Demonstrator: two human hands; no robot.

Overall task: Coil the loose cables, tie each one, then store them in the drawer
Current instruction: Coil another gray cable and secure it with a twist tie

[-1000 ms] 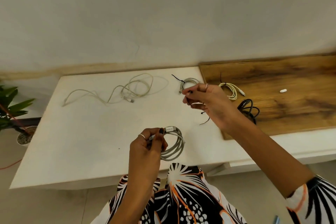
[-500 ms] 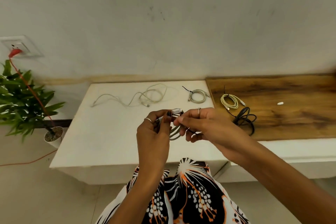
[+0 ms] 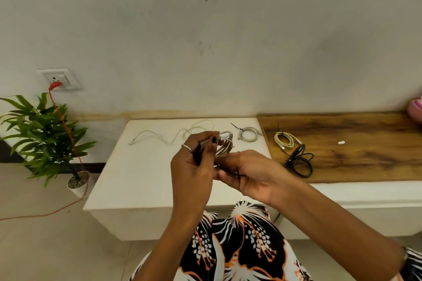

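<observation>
Near: left hand (image 3: 194, 166) fingers pinch a coiled grey cable (image 3: 225, 147) above the white desk (image 3: 137, 178); right hand (image 3: 249, 171) fingers grip a thin black tie (image 3: 237, 174) under it. Tying step; next, wrap & cinch. Far: one loose cable (image 3: 159, 138), 3 coiled.

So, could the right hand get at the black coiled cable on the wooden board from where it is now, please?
Probably not right away: the path looks open, since the black cable lies uncovered on the wooden board just right of the right hand, but that hand is busy pinching a thin black tie at the grey coil.
</observation>
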